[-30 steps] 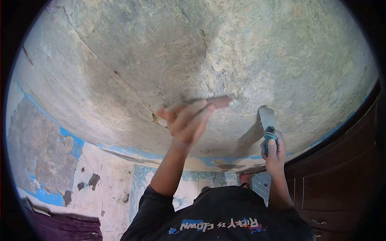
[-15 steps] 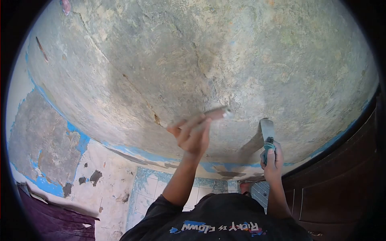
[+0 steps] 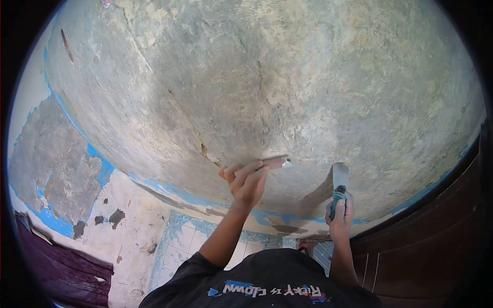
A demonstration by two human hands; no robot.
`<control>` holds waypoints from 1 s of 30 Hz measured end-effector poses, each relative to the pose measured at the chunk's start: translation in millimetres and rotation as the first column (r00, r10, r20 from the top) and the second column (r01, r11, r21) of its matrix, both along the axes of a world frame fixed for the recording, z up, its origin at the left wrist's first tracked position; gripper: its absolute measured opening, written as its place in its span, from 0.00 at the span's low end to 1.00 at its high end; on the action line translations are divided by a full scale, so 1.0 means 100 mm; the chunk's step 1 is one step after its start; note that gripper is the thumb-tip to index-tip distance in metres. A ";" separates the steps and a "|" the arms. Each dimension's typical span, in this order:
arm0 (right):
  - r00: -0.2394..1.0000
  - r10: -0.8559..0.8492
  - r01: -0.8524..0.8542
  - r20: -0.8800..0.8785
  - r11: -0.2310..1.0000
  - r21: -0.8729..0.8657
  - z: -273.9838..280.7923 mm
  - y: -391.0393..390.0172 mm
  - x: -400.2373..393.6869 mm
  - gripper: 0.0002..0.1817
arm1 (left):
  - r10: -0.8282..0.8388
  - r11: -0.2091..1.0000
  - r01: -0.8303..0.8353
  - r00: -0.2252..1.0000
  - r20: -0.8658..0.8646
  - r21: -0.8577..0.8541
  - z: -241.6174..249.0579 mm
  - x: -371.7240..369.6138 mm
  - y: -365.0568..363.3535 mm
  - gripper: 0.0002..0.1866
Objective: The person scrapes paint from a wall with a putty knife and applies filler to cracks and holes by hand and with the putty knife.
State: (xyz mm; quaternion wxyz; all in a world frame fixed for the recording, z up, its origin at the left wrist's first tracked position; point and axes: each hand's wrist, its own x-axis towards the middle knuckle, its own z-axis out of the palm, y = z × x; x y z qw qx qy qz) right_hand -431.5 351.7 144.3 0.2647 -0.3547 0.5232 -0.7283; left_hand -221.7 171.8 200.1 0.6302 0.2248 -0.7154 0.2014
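My left hand [image 3: 248,186] is closed around a flat, pinkish-brown strip [image 3: 276,163] with a thin grey edge and a pale dab at its right end; I cannot tell its exact kind. Its edge lies right against the patchy grey wall [image 3: 231,113]. To the right, my right hand [image 3: 340,211] grips a putty knife [image 3: 340,177] by its teal handle. The metal blade points up toward the wall, with a dark spot where it meets the handle. A shadow falls on the wall left of the blade.
A crack with a small brown hole [image 3: 204,150] runs down the wall left of my hand. Blue paint remnants border the wall. Dark brown panelled wood [image 3: 421,256] stands at right, purple cloth [image 3: 67,272] at lower left. White tiled floor [image 3: 179,246] shows below.
My left hand has brought the pinkish strip lower, and it is less blurred now. My right hand and the putty knife sit slightly lower and further left as the view shifts.
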 end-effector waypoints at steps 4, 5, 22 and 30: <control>0.994 0.047 -0.048 0.097 0.999 0.003 0.06 -0.04 0.11 0.17 | 0.018 0.994 -0.027 0.996 -0.084 -0.106 0.53 0.03 -0.11 0.11; 0.993 0.045 -0.046 0.111 0.999 -0.001 0.09 -0.06 0.13 0.17 | 0.015 0.995 -0.024 0.995 -0.097 -0.102 0.60 0.00 -0.14 0.11; 1.000 -0.009 0.010 0.009 1.000 -0.018 0.02 -0.10 0.89 0.20 | -0.082 0.959 0.062 0.995 0.060 0.277 -0.37 0.88 0.01 0.14; 0.791 -0.287 0.264 -0.540 0.957 -0.123 0.22 -0.54 1.57 0.20 | 0.015 0.979 -0.019 1.000 0.018 0.201 -0.25 1.61 -0.53 0.11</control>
